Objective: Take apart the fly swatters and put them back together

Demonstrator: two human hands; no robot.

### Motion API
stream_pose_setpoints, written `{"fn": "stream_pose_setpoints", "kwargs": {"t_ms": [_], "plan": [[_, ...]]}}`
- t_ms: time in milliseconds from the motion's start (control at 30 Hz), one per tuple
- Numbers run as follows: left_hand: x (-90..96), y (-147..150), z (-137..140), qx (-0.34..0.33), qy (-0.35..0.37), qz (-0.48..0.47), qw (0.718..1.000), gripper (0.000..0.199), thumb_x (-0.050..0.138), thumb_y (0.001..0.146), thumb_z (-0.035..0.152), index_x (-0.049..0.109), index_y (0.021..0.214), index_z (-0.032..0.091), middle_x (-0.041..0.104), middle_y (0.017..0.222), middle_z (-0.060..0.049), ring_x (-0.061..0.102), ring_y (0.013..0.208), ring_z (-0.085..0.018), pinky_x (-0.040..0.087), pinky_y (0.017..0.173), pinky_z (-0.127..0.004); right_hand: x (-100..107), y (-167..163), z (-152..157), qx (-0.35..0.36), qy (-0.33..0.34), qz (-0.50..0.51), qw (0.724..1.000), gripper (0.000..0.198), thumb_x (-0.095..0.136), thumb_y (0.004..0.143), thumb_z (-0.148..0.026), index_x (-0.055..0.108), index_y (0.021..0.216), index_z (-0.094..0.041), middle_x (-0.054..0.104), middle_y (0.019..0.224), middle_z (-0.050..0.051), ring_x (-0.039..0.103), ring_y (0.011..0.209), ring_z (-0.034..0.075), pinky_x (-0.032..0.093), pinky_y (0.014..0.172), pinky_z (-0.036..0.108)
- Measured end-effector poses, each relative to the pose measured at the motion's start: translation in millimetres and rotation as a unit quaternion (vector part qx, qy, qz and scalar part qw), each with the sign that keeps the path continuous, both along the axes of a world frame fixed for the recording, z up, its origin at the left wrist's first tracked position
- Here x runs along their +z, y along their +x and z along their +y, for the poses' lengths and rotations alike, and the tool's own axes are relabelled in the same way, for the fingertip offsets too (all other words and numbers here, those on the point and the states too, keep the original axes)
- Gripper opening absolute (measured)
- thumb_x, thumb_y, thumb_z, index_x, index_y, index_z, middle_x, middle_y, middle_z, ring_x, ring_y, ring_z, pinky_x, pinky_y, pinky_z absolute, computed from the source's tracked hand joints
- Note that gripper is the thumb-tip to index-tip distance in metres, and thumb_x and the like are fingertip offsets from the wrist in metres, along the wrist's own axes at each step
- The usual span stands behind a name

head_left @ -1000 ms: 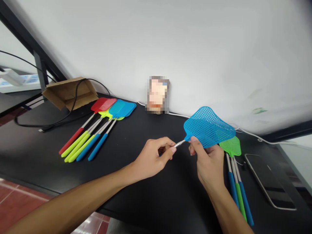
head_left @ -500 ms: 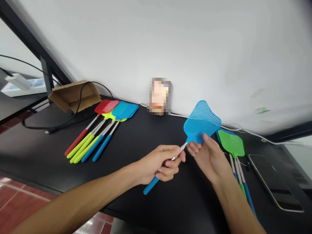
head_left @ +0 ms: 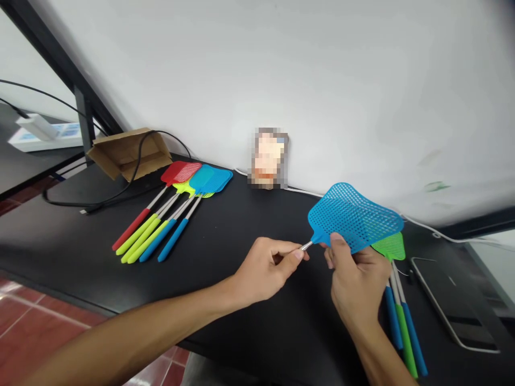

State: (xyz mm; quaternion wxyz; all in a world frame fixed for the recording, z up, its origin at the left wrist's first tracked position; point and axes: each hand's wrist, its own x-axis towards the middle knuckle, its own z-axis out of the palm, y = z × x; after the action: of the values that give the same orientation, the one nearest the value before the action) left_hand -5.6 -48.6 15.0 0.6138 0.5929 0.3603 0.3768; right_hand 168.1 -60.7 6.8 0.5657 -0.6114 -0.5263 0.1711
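A blue fly swatter is held above the black table, its perforated head tilted to the right. My left hand is closed, pinching the metal shaft just below the head; the blue handle is hidden behind that hand. My right hand grips the lower edge of the head, thumb in front and fingers behind. Behind and below it lie a green fly swatter and blue-handled ones, partly covered. On the left, several fly swatters lie fanned side by side: a red one, yellow ones and blue ones.
An open cardboard box and a black cable sit at the back left. A smartphone lies at the right. One blurred-out upright object leans against the white wall. A white cable runs along the table's back.
The blue swatter has swung lower and tilted right. My left hand now pinches its shaft nearer the head instead of wrapping it. My right hand has closed more firmly on the head.
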Motion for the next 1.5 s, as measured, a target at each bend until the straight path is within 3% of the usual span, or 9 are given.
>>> {"fn": "stream_pose_setpoints", "kwargs": {"t_ms": [333, 467, 667, 867, 967, 1100, 1200, 1333, 1500], "plan": [[-4.9, -4.3, 2.1, 0.063, 0.325, 0.225, 0.916, 0.028, 0.046, 0.103, 0.023, 0.070, 0.090, 0.016, 0.060, 0.070, -0.002, 0.051, 0.060, -0.013, 0.033, 0.059, -0.028, 6.3, -9.9, 1.0, -0.047, -0.011, -0.015, 0.999, 0.035, 0.066, 0.088, -0.033, 0.064, 0.057, -0.018, 0.061, 0.054, 0.000, 0.057, 0.055, 0.016, 0.043, 0.060, 0.029], [1.2, -6.9, 8.3, 0.062, 0.281, 0.223, 0.931, 0.028, 0.044, 0.106, 0.028, 0.067, 0.093, 0.018, 0.063, 0.072, -0.001, 0.055, 0.062, -0.013, 0.039, 0.064, -0.027, 14.3, -6.6, 3.7, 0.070, -0.032, 0.090, 0.993, 0.035, 0.063, 0.093, -0.041, 0.068, 0.069, -0.018, 0.063, 0.061, 0.001, 0.058, 0.058, 0.016, 0.047, 0.060, 0.028], [12.7, -6.6, 6.9, 0.087, 0.168, 0.009, 0.982, 0.029, 0.038, 0.109, 0.039, 0.059, 0.103, 0.019, 0.079, 0.105, -0.008, 0.072, 0.099, -0.019, 0.050, 0.090, -0.030, 3.6, -36.7, -45.0, 0.156, -0.100, 0.071, 0.980, 0.034, 0.059, 0.098, -0.046, 0.066, 0.120, -0.021, 0.073, 0.109, 0.009, 0.069, 0.097, 0.022, 0.055, 0.083, 0.031], [10.0, 7.6, -8.1, -0.072, 0.134, 0.045, 0.987, 0.035, 0.039, 0.108, 0.041, 0.065, 0.112, 0.018, 0.077, 0.118, -0.011, 0.073, 0.103, -0.020, 0.053, 0.088, -0.031, -17.9, -49.6, -91.5, 0.152, -0.145, 0.105, 0.972, 0.037, 0.045, 0.104, -0.051, 0.063, 0.109, -0.020, 0.058, 0.066, -0.002, 0.054, 0.056, 0.014, 0.041, 0.053, 0.024], [16.3, -2.4, -8.9, -0.071, 0.244, 0.136, 0.958, 0.033, 0.044, 0.106, 0.036, 0.073, 0.107, 0.020, 0.077, 0.115, -0.008, 0.070, 0.107, -0.020, 0.048, 0.099, -0.034, -8.4, -11.1, -98.1, 0.035, -0.163, 0.039, 0.985, 0.045, 0.048, 0.100, -0.057, 0.055, 0.126, -0.020, 0.064, 0.073, 0.001, 0.058, 0.060, 0.018, 0.043, 0.055, 0.027], [20.8, -52.4, -2.4, 0.131, 0.345, 0.256, 0.893, 0.022, 0.054, 0.101, 0.033, 0.072, 0.103, 0.020, 0.076, 0.107, -0.007, 0.068, 0.102, -0.021, 0.048, 0.096, -0.034, 6.8, 64.2, -97.8, -0.143, -0.208, -0.204, 0.946, 0.043, 0.050, 0.095, -0.061, 0.060, 0.108, -0.022, 0.074, 0.088, 0.010, 0.067, 0.070, 0.028, 0.045, 0.064, 0.036], [14.1, -105.3, 4.7, 0.263, 0.345, 0.370, 0.821, 0.022, 0.053, 0.100, 0.034, 0.069, 0.101, 0.019, 0.073, 0.105, -0.008, 0.066, 0.101, -0.024, 0.048, 0.095, -0.035, 7.6, 107.5, -91.7, -0.170, -0.232, -0.348, 0.892, 0.037, 0.047, 0.095, -0.054, 0.063, 0.101, -0.022, 0.076, 0.091, 0.012, 0.070, 0.078, 0.033, 0.044, 0.066, 0.038], [-2.4, -158.6, 12.2, 0.315, 0.301, 0.562, 0.703, 0.032, 0.048, 0.098, 0.039, 0.070, 0.105, 0.016, 0.071, 0.107, -0.015, 0.063, 0.105, -0.033, 0.046, 0.094, -0.043, -1.7, 134.8, -80.3, -0.171, -0.277, -0.439, 0.837, 0.036, 0.043, 0.097, -0.047, 0.066, 0.097, -0.020, 0.075, 0.092, 0.013, 0.067, 0.069, 0.031, 0.038, 0.058, 0.037], [-14.9, -170.1, 16.7, 0.274, 0.264, 0.671, 0.637, 0.037, 0.046, 0.097, 0.039, 0.071, 0.104, 0.013, 0.069, 0.105, -0.019, 0.063, 0.104, -0.037, 0.045, 0.090, -0.046, -12.2, 138.6, -69.4, -0.158, -0.308, -0.402, 0.848, 0.037, 0.048, 0.092, -0.054, 0.069, 0.091, -0.023, 0.074, 0.085, 0.012, 0.063, 0.060, 0.030, 0.036, 0.054, 0.037]]}}
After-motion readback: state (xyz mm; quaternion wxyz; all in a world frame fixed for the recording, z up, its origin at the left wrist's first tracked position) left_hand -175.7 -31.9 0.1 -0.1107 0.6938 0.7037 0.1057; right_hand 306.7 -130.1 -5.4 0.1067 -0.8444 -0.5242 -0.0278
